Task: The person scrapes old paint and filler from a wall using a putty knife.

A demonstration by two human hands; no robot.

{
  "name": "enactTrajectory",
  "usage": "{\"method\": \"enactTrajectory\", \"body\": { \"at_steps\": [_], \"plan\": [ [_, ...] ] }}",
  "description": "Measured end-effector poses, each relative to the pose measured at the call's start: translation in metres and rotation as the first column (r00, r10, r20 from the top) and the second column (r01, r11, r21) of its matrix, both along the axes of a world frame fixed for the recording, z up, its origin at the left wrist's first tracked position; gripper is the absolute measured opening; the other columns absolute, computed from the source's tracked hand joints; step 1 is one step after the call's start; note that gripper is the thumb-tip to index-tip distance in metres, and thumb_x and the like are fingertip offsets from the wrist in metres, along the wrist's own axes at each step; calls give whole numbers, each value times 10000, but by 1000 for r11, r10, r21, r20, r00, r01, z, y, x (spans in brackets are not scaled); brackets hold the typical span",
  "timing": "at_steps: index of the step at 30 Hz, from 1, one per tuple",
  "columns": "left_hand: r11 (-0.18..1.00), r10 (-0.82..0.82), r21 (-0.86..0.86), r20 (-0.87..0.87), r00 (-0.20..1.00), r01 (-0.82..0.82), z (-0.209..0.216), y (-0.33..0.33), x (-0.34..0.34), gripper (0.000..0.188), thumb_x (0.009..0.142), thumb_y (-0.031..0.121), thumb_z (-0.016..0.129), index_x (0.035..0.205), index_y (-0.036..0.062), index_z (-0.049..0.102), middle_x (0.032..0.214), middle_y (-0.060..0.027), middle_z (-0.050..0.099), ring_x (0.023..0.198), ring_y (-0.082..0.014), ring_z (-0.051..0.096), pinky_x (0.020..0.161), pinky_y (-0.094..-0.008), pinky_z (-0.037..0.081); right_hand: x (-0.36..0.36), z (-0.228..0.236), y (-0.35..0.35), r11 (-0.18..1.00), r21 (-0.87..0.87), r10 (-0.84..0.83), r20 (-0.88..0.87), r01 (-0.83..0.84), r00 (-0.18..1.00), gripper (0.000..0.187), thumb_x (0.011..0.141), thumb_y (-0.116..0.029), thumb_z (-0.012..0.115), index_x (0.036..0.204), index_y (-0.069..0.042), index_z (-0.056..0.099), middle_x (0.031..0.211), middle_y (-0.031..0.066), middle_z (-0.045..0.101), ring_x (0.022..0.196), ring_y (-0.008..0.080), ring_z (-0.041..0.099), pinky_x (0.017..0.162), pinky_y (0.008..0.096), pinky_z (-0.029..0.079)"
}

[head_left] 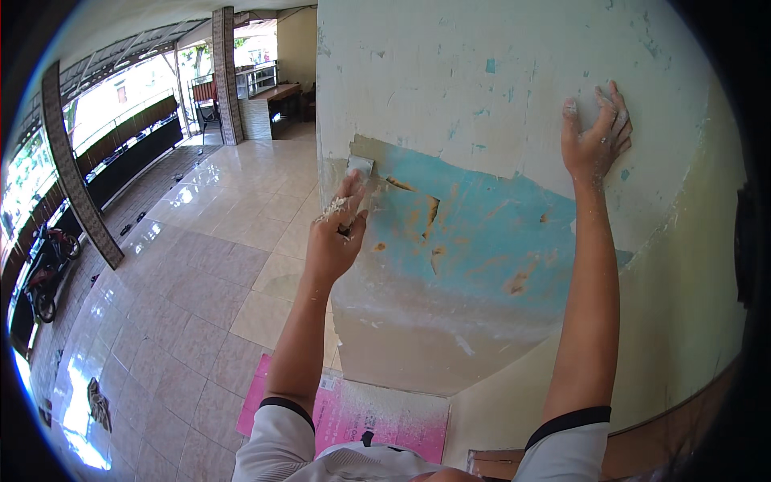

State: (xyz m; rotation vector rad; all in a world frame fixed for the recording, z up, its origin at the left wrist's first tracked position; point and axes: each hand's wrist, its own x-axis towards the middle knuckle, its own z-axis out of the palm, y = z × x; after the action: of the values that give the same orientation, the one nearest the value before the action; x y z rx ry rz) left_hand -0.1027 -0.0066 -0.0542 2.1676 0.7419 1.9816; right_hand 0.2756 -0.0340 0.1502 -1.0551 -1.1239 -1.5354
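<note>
My left hand is closed around a scraper, its flat metal blade against the wall near the left corner; the handle is hidden in my fingers. White flakes cling to my knuckles. Beside the blade, a patch of turquoise paint shows with brown, torn spots where the pale coat is gone. Higher up on the right, my right hand rests with spread fingers on the whitish wall, holding nothing. Its fingertips are dusted white.
Below the wall lies a pink sheet sprinkled with pale flakes. Shiny tiles cover the floor at left, with a crumpled cloth on them. Pillars, a motorcycle and a wooden-topped counter stand farther off.
</note>
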Motion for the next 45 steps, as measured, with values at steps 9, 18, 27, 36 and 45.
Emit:
{"method": "enactTrajectory", "body": {
  "at_steps": [9, 18, 27, 36, 45],
  "plan": [
    [990, 12, -141, -54, 998, -20, 24, -13, -8, 444, 909, -70, 630, 1347, 9, 632, 1537, -161, 499, 1443, -310, 446, 1143, -394, 423, 0, -2, 0, 1000, 0, -7, 10, 7, 1000, 521, 929, -495, 652, 1319, -163, 552, 1526, 59, 455, 1383, 318, 382, 1086, 530, 273],
    [998, 64, -7, -69, 996, -65, 25, 1, -14, 441, 890, -46, 641, 1325, 29, 647, 1501, -147, 541, 1359, -310, 540, 1032, -369, 513, -2, -2, 0, 1000, 0, -4, -5, 4, 1000, 520, 934, -497, 647, 1324, -167, 549, 1529, 56, 452, 1381, 316, 385, 1086, 527, 274],
    [982, 10, -189, -63, 998, -22, 25, -10, -16, 448, 905, -60, 642, 1341, 42, 645, 1529, -147, 509, 1442, -292, 449, 1155, -395, 416, -1, -2, 1, 1000, -8, 10, -15, -10, 1000, 522, 927, -484, 652, 1331, -171, 547, 1531, 51, 452, 1381, 320, 387, 1089, 534, 274],
    [995, 37, -93, -46, 998, -41, -12, -4, -16, 465, 872, -56, 648, 1323, 59, 657, 1495, -132, 548, 1336, -335, 556, 1023, -382, 525, 0, -3, -1, 1000, -6, -5, -2, 5, 1000, 524, 935, -492, 643, 1334, -167, 546, 1533, 57, 446, 1385, 319, 382, 1090, 532, 270],
    [998, 14, -61, -18, 1000, -15, 4, 4, -16, 453, 873, -52, 650, 1313, 53, 659, 1495, -124, 551, 1368, -324, 527, 1061, -390, 500, 1, -1, -1, 1000, -7, -4, 3, 4, 1000, 520, 933, -495, 644, 1330, -172, 548, 1536, 56, 436, 1391, 320, 377, 1095, 531, 265]
  ]
}}
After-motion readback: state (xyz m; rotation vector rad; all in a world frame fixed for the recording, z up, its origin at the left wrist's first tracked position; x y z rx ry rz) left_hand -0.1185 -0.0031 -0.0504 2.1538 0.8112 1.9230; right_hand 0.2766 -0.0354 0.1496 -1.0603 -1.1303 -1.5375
